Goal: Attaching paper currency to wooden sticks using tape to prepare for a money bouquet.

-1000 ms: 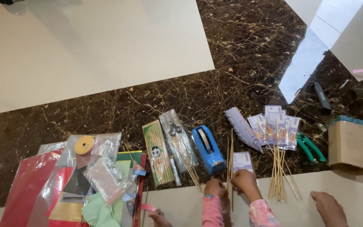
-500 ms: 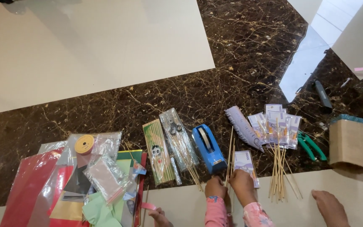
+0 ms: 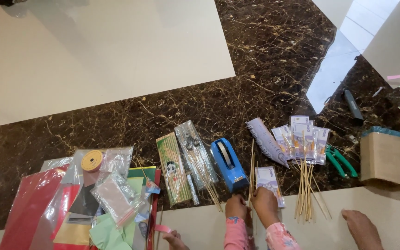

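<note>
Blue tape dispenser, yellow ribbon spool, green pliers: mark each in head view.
Blue tape dispenser (image 3: pixel 228 164), head view, on its top side.
Yellow ribbon spool (image 3: pixel 91 160), head view, on its flat face.
Green pliers (image 3: pixel 342 161), head view, on one handle.

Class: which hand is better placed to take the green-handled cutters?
Right: the right hand lies nearest the green-handled cutters; the left hand is far across, beyond another person's pink-sleeved hands.

Little of the person shows. The right hand (image 3: pixel 361 228) enters at about five o'clock of the view, bare to the wrist, its fingers pointing toward ten o'clock, with the forearm cut off by the lower edge. The left hand (image 3: pixel 175 239) shows only as knuckles and fingertips at about seven o'clock. The small pair of hands in pink patterned sleeves (image 3: pixel 237 234) at six o'clock looks like another person's.
</note>
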